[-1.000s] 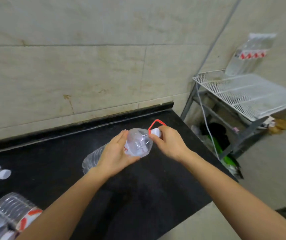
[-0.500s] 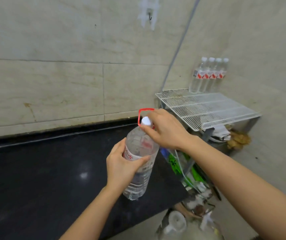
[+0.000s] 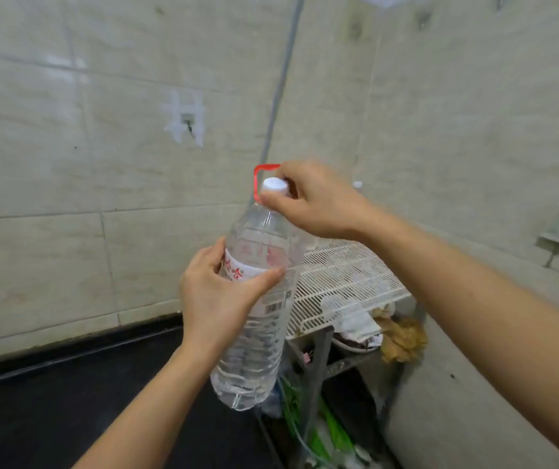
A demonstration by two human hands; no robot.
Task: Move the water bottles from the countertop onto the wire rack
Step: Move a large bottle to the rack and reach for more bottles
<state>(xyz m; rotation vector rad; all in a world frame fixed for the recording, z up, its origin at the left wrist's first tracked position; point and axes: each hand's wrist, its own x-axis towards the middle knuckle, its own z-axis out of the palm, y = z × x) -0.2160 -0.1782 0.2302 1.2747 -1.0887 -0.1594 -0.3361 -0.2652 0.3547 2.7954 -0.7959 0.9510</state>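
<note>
Large clear plastic water bottle held nearly upright in the air by both hands.
The left hand curls its fingers and thumb round the labelled middle; the right hand grips the neck by the white cap and red loop handle. The bottle is over the black countertop's edge, before the white wire rack.
</note>
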